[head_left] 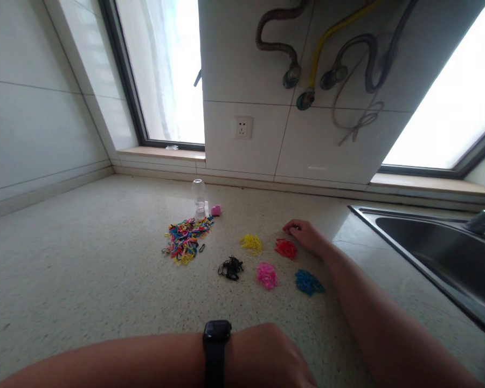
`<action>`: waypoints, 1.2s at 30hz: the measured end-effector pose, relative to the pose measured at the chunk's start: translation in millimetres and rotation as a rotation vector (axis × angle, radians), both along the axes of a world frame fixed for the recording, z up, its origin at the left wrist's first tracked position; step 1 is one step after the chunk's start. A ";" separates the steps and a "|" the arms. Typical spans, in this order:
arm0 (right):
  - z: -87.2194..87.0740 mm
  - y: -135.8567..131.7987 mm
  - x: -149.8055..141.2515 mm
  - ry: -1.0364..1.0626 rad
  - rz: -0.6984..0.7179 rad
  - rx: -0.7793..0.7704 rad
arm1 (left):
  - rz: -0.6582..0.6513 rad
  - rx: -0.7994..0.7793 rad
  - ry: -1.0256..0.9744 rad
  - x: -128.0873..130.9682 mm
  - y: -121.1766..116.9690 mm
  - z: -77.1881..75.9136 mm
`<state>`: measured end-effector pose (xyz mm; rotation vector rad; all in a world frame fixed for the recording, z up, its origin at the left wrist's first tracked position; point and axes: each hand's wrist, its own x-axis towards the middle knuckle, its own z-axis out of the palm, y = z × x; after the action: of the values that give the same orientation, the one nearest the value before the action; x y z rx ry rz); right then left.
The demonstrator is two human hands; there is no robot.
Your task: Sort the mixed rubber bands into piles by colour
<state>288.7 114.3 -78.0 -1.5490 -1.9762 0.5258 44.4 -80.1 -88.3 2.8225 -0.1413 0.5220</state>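
My right hand (pixel 304 235) rests on the counter just behind a small pile of red rubber bands (pixel 285 248). Its fingers are loosely bent and apart, and nothing shows in them. Low in the view, my left hand (pixel 267 355) wears a black watch (pixel 217 331) at the wrist; its fingers are hidden. Between the hands lie piles of pink rubber bands (pixel 267 275), blue rubber bands (pixel 309 282), black rubber bands (pixel 230 268) and yellow rubber bands (pixel 251 243). Farther left is a larger heap of mixed-colour rubber bands (pixel 186 240).
Behind the mixed heap stands a clear bottle (pixel 199 195), with a pink cap-like piece (pixel 215 210) beside it. A metal sink (pixel 412 264) is set into the speckled counter (pixel 84 280) at right. A tiled wall with a socket (pixel 242 127) and hoses closes the back.
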 end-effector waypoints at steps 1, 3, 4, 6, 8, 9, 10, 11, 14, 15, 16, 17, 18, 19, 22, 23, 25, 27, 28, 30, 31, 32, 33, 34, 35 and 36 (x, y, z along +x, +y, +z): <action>0.0 0.2 0.0 -0.002 -0.001 -0.004 | 0.003 -0.002 0.007 -0.2 -0.4 1.1; 0.1 0.2 -0.1 -0.007 -0.003 -0.007 | 0.003 -0.006 0.019 -0.4 -1.1 3.3; 0.1 0.1 -0.2 -0.009 -0.004 -0.005 | 0.004 -0.006 0.022 -0.5 -1.3 4.2; 0.3 -0.3 -0.7 -0.004 -0.003 0.003 | 0.001 -0.005 0.025 -0.7 -1.5 5.4; 0.4 -0.7 -1.2 0.008 0.001 0.011 | 0.000 0.005 0.027 -0.9 -1.8 6.0; 0.4 -0.9 -1.4 0.012 0.003 0.014 | 0.002 0.011 0.028 -1.0 -2.0 6.2; 0.4 -1.0 -1.6 0.015 0.004 0.015 | 0.006 0.017 0.028 -1.1 -2.2 6.2; 0.5 -1.2 -1.7 0.015 0.002 0.016 | 0.012 0.022 0.027 -1.2 -2.4 6.1; 0.5 -1.4 -2.1 0.010 -0.008 0.020 | 0.016 0.020 0.019 -1.6 -3.0 5.4; 0.5 -1.5 -2.3 0.009 -0.011 0.022 | 0.011 0.014 0.015 -1.8 -3.1 5.0; 0.5 -1.6 -2.4 0.008 -0.010 0.025 | 0.008 0.008 0.010 -2.0 -3.0 4.7; 0.4 -1.6 -2.5 0.007 -0.008 0.028 | 0.002 0.001 0.007 -2.0 -2.8 4.4; 0.5 -1.7 -2.5 0.007 -0.004 0.029 | -0.002 -0.004 0.004 -2.0 -2.5 4.2; 0.6 -1.8 -2.5 0.007 0.001 0.030 | -0.007 -0.009 0.003 -1.9 -2.3 4.0; 1.6 -2.9 -2.1 0.013 0.006 0.034 | -0.011 -0.014 0.015 -1.2 -1.8 3.9; 2.1 -3.4 -1.9 0.016 0.003 0.036 | -0.010 -0.010 0.023 -1.0 -1.8 3.9; 3.2 -4.7 -1.7 0.019 -0.002 0.035 | -0.003 -0.002 0.038 -0.7 -1.6 3.6; 3.8 -5.5 -1.7 0.019 -0.004 0.029 | -0.010 0.000 0.043 -0.6 -1.2 3.1; 4.0 -5.6 -1.8 0.019 -0.001 0.028 | -0.017 -0.003 0.040 -0.7 -0.9 2.6; 4.4 -5.5 -2.3 0.026 -0.002 0.043 | -0.032 -0.001 0.025 -1.0 -0.6 1.4; 5.1 -5.5 -2.8 0.031 -0.008 0.061 | -0.037 0.004 0.020 -1.2 -0.5 0.7; 6.5 -5.8 -3.9 0.038 -0.015 0.085 | -0.038 0.010 0.019 -1.3 -0.5 0.1; 8.8 -6.5 -5.8 0.045 -0.022 0.113 | -0.035 0.019 0.020 -1.4 -0.6 -0.5; 12.4 -8.0 -8.9 0.056 -0.030 0.142 | -0.032 0.027 0.027 -1.3 -0.6 -0.9; 17.3 -10.4 -13.5 0.074 -0.030 0.166 | -0.029 0.029 0.038 -1.2 -0.5 -0.9; 23.6 -13.8 -20.1 0.097 -0.021 0.183 | -0.034 0.028 0.052 -0.9 -0.3 -0.4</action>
<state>268.6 100.5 -54.4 -1.4038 -1.8766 0.3919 43.5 -80.4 -88.7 2.8527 -0.1871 0.4429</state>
